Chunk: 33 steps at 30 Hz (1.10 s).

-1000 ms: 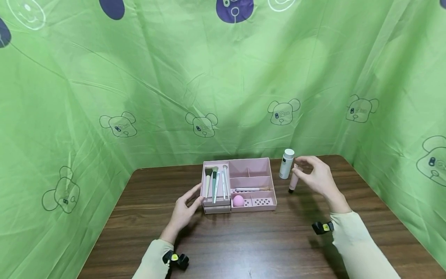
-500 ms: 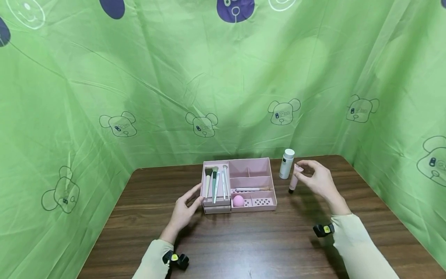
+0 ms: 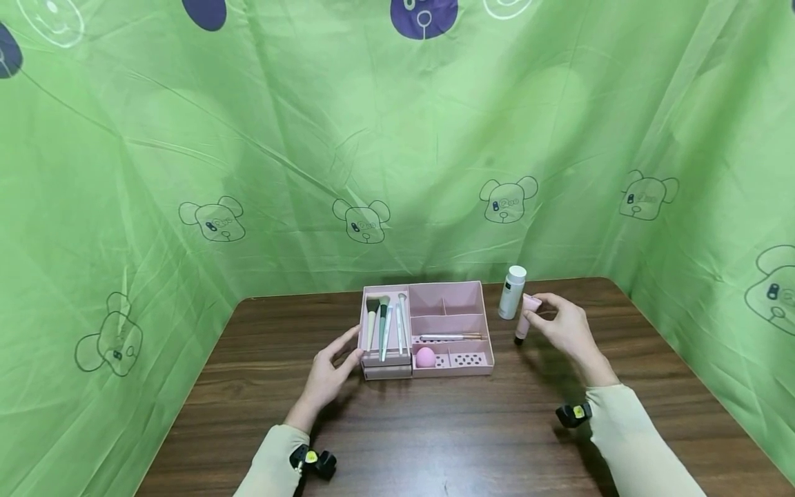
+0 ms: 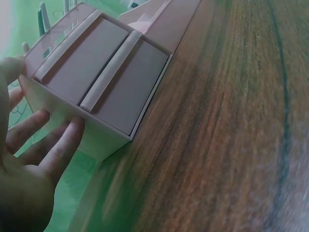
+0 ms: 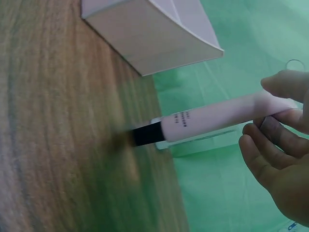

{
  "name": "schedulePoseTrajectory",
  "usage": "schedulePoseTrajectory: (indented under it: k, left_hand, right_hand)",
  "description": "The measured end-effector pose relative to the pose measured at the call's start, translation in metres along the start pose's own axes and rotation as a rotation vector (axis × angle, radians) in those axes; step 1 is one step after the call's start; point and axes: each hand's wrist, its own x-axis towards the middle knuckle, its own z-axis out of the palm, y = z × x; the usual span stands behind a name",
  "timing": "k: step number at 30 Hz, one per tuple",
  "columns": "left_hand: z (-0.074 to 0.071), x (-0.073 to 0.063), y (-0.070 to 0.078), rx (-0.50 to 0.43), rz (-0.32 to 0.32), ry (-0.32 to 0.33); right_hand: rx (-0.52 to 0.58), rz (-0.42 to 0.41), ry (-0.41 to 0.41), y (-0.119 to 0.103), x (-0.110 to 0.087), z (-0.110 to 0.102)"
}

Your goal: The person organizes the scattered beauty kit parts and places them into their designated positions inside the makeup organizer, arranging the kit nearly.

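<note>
A pink compartment organizer (image 3: 450, 309) with two small drawers (image 4: 116, 72) sits on the table. Its left section bears several makeup brushes (image 3: 383, 330); a round pink sponge (image 3: 425, 357) and another brush (image 3: 450, 337) lie on the right side. My left hand (image 3: 328, 373) touches the organizer's left wall with fingers fairly straight. To the right, a pink squeeze tube (image 5: 212, 116) stands on its black cap (image 5: 148, 134), tilted slightly. My right hand (image 3: 565, 328) pinches its flat upper end between thumb and fingers. Just behind the tube stands a white bottle (image 3: 512, 293).
Brown wood-grain table (image 3: 447, 435) extends in front of the organizer and to both sides. A green curtain (image 3: 422, 159) with bear prints encloses the back and sides, close behind the organizer and bottle.
My right hand has come slightly down and toward me around the tube's top, so more of that flat end shows. The tube stays in its place. My left hand has not moved.
</note>
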Motion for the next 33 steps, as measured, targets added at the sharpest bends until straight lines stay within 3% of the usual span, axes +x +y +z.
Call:
schedulePoseTrajectory:
  k: [15, 33]
  left_hand:
    - [0.000, 0.000, -0.001, -0.002, -0.007, 0.002]
    - [0.001, -0.001, -0.003, -0.015, 0.004, 0.002]
  right_hand:
    - [0.015, 0.010, -0.001, 0.012, -0.002, 0.014]
    - [0.047, -0.026, 0.006, -0.022, 0.007, 0.005]
